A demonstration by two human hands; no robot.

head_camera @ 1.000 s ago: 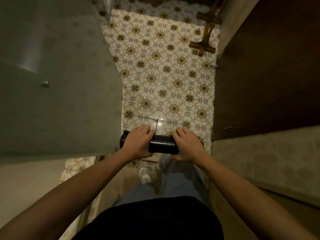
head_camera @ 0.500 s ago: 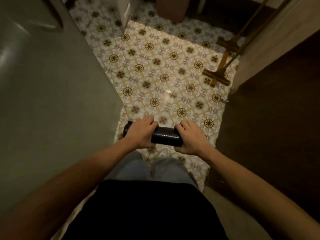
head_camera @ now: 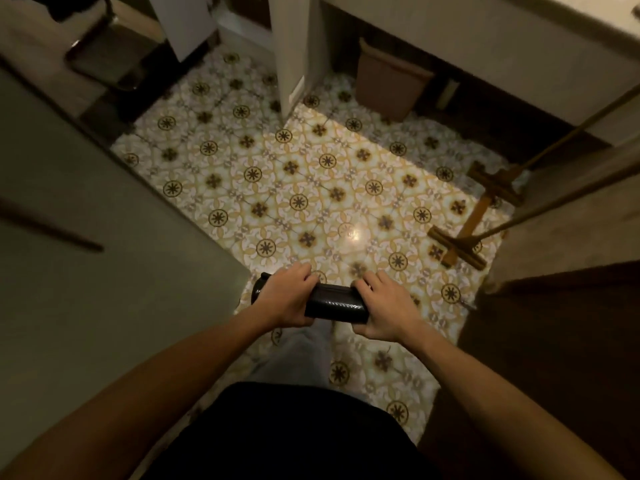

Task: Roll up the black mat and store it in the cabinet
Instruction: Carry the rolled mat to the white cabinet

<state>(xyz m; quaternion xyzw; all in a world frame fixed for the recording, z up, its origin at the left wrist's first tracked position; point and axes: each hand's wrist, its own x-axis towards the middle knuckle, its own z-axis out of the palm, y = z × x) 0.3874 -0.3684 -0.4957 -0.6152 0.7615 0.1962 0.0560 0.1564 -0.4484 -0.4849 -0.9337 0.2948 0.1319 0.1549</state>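
Note:
The black mat (head_camera: 335, 307) is rolled into a tight cylinder and lies level in front of my waist, above the patterned floor. My left hand (head_camera: 286, 299) is wrapped around its left part, with the roll's end poking out past my fingers. My right hand (head_camera: 388, 308) grips its right part and hides that end. Only the middle stretch of the roll shows between the two hands. I cannot tell which piece of furniture here is the cabinet.
A large grey surface (head_camera: 86, 265) fills the left side. A dark wooden panel (head_camera: 561, 341) stands at the right. A wooden stand with rods (head_camera: 464, 237) sits on the tiled floor (head_camera: 311, 188). A brown bin (head_camera: 391, 81) is under a counter (head_camera: 485, 32) at the back.
The view has tilted up and turned, so more of the floor, the bin and the counter show. Both hands keep the same grip on the rolled mat.

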